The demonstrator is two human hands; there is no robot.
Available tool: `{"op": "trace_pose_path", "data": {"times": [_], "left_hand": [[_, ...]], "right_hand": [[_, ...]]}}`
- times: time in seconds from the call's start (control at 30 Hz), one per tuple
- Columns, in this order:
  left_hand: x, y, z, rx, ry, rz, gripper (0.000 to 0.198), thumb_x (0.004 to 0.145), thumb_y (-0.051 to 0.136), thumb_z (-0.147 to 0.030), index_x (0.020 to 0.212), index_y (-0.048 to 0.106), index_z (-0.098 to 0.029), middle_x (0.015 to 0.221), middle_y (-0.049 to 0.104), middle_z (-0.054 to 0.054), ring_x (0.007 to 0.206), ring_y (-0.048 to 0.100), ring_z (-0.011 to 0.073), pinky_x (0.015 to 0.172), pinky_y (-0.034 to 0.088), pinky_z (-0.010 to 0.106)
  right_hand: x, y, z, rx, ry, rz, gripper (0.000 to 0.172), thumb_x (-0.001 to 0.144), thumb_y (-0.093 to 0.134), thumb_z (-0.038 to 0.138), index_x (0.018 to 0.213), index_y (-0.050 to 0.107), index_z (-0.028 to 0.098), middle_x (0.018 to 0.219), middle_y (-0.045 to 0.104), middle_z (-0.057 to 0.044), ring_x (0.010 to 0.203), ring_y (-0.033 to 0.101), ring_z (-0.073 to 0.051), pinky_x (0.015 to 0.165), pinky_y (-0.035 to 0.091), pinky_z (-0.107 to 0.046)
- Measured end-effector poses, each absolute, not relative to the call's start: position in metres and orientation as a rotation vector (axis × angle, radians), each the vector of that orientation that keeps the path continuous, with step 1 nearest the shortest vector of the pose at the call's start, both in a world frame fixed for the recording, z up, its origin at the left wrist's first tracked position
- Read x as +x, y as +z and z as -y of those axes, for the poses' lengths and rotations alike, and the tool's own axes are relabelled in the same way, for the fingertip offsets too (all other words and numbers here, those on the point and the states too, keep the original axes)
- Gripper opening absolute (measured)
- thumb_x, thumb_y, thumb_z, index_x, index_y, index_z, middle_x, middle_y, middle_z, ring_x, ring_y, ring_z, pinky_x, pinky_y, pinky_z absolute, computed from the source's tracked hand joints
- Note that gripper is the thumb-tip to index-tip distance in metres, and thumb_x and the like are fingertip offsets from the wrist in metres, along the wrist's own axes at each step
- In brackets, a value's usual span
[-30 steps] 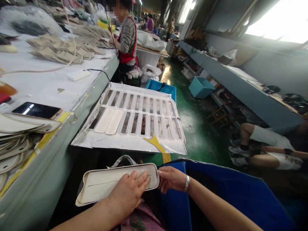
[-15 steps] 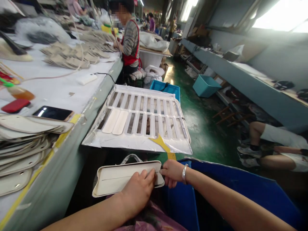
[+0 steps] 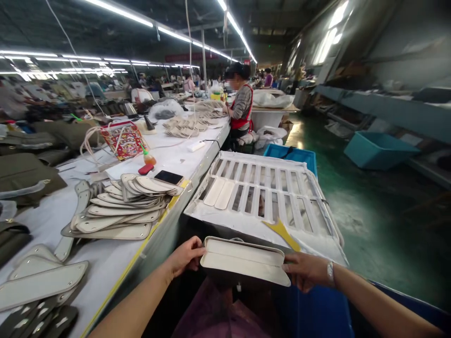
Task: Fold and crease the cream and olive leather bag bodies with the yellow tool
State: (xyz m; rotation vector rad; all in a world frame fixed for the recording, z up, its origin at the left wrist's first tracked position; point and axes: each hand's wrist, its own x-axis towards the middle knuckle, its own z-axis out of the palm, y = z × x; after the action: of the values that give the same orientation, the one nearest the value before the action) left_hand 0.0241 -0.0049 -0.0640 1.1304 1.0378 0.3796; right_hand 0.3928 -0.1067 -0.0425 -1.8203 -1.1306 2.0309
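Space between the hands was taken up by the bag; both hands gripped it, well apart, the left hand (image 3: pixel 186 256) pinching its left end and the right hand (image 3: pixel 303 271) closed on its right end. Left of the left forearm ran the table (image 3: pixel 176 162), its edge marked by a yellow strip (image 3: pixel 169 206). Beyond both hands lay the near edge of a white rack (image 3: pixel 225 218), with a yellow tool (image 3: pixel 283 233) reaching over it just past the right hand. Farther right, past the right wrist, green floor (image 3: pixel 366 225) opened out.

The bag (image 3: pixel 243 257) sat level with the hands, cream side up, a thin line running lengthwise along it. Its rim curled up, the right end dipped inward into a notch, and a darker side dropped below. A small loop showed behind its far edge.

In the rack's slots, beyond the hands, two cream pieces (image 3: pixel 224 195) lay side by side. Under the right forearm stood a blue bin (image 3: pixel 324 310), contents hidden. Beyond the rack was a blue crate (image 3: pixel 306 158); far right of it, a teal tub (image 3: pixel 377 152), contents unclear.
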Motion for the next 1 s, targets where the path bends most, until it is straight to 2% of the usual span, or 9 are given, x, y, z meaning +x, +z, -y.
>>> {"op": "trace_pose_path", "data": {"times": [0.13,0.3,0.47,0.67,0.83,0.9,1.0], "left_hand": [[0.027,-0.057,0.001,1.141,0.378,-1.032,0.033,0.066,0.063,-0.030,0.091,0.043,-0.022,0.067,0.049,-0.007,0.040,0.044,0.0052,0.030,0.036,0.014],[0.006,-0.043,-0.007,1.151,0.268,-1.070,0.054,0.065,0.062,-0.025,0.116,0.045,-0.022,0.066,0.051,-0.006,0.038,0.045,0.0039,0.031,0.037,0.013],[0.019,-0.038,-0.023,1.117,-0.007,-0.996,0.054,0.067,0.063,-0.026,0.119,0.051,-0.018,0.060,0.058,-0.002,0.042,0.051,0.0077,0.036,0.045,0.016],[0.047,-0.039,-0.044,0.997,-0.183,-0.915,0.060,0.064,0.065,-0.020,0.122,0.051,-0.024,0.069,0.062,-0.001,0.044,0.054,0.0079,0.040,0.051,0.020],[0.050,-0.044,-0.053,1.023,-0.166,-0.914,0.062,0.066,0.066,-0.024,0.125,0.049,-0.024,0.074,0.062,-0.001,0.045,0.054,0.0078,0.040,0.050,0.020],[0.048,-0.048,-0.055,1.023,-0.145,-0.892,0.062,0.066,0.067,-0.026,0.125,0.050,-0.023,0.082,0.063,0.001,0.052,0.058,0.0101,0.045,0.051,0.021],[0.043,-0.046,-0.057,1.113,-0.169,-0.797,0.061,0.067,0.066,-0.030,0.125,0.050,-0.022,0.099,0.063,0.003,0.080,0.062,0.0181,0.063,0.053,0.025]], "right_hand": [[0.383,-0.046,0.117,-1.702,1.981,1.135,0.046,0.065,0.062,0.058,0.081,0.049,0.017,0.055,0.057,0.003,0.039,0.052,-0.007,0.040,0.043,-0.018],[0.356,-0.039,0.130,-1.722,1.957,1.210,0.038,0.071,0.058,0.053,0.075,0.048,0.017,0.055,0.059,0.001,0.037,0.052,-0.007,0.037,0.037,-0.015],[0.357,-0.037,0.131,-1.996,1.885,1.141,0.028,0.074,0.054,0.044,0.069,0.044,0.018,0.048,0.055,0.002,0.033,0.049,-0.008,0.032,0.038,-0.016],[0.380,-0.042,0.129,-2.080,1.993,0.966,0.036,0.067,0.057,0.054,0.071,0.045,0.019,0.048,0.055,0.003,0.034,0.050,-0.009,0.033,0.040,-0.018],[0.388,-0.043,0.125,-1.995,1.982,0.912,0.038,0.066,0.060,0.053,0.076,0.048,0.018,0.048,0.055,0.004,0.033,0.047,-0.007,0.034,0.034,-0.015],[0.388,-0.045,0.125,-1.952,1.938,0.948,0.037,0.069,0.058,0.052,0.078,0.050,0.017,0.048,0.054,0.004,0.032,0.046,-0.006,0.034,0.032,-0.015],[0.388,-0.049,0.131,-1.901,1.890,0.971,0.039,0.072,0.055,0.052,0.083,0.053,0.015,0.048,0.052,0.005,0.032,0.044,-0.006,0.034,0.031,-0.016]]}}
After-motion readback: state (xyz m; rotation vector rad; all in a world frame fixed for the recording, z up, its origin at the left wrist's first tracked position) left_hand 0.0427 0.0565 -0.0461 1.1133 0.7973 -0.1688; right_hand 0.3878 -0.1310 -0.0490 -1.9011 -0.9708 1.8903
